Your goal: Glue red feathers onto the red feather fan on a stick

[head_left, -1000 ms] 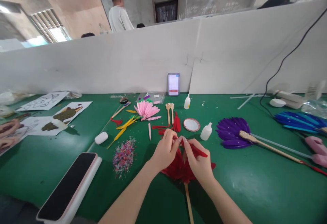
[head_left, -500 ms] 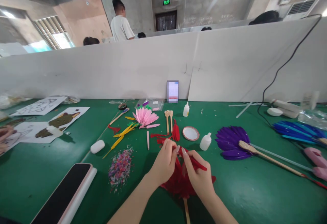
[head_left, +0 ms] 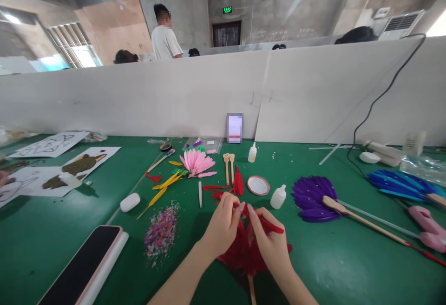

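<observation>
A red feather fan on a wooden stick lies on the green table right in front of me. My left hand and my right hand meet over its top edge. Both pinch a loose red feather that sticks out to the right. More red feathers lie just beyond my hands, beside two small wooden handles.
A purple feather fan and a blue one lie at the right, with two glue bottles and a round lid. A pink feather flower, yellow feathers, a confetti pile and a phone lie at the left.
The camera has tilted up a little, so everything sits lower in view. My hands keep the same pinch on the red feather over the fan.
</observation>
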Motion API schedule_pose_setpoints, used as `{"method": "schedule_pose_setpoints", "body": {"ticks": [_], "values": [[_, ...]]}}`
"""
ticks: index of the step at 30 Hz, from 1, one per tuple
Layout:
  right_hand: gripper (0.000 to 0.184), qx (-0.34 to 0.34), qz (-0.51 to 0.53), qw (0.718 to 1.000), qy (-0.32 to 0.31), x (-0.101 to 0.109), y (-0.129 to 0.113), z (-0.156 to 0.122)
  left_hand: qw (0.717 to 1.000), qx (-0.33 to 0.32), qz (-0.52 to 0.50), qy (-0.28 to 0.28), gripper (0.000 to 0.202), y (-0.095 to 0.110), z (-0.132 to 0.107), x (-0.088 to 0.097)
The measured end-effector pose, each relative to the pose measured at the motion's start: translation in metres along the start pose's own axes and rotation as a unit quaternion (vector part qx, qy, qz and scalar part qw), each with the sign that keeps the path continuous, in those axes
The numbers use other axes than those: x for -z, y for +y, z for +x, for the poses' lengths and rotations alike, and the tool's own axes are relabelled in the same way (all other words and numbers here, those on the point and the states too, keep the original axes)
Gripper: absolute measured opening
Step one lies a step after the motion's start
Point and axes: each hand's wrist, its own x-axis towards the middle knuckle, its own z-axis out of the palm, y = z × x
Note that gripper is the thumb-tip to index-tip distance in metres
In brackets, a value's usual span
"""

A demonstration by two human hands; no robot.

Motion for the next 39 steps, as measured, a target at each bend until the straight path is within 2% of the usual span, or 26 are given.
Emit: {"method": "schedule_pose_setpoints", "body": {"ticks": [4, 20, 39], "values": [[0.036, -0.005, 0.02, 1.0, 0.004, -0.001, -0.002, 0.001, 1.0, -0.005, -0.009, 0.004, 0.013, 0.001, 0.0, 0.0], [0.037, -0.022, 0.028, 0.999, -0.012, -0.001, 0.002, 0.0, 0.998, 0.02, 0.019, -0.05, 0.018, -0.002, -0.001, 0.004], [0.035, -0.047, 0.069, 0.996, -0.011, 0.003, 0.004, 0.002, 0.994, -0.007, 0.084, -0.068, 0.016, 0.001, 0.001, 0.011]]}}
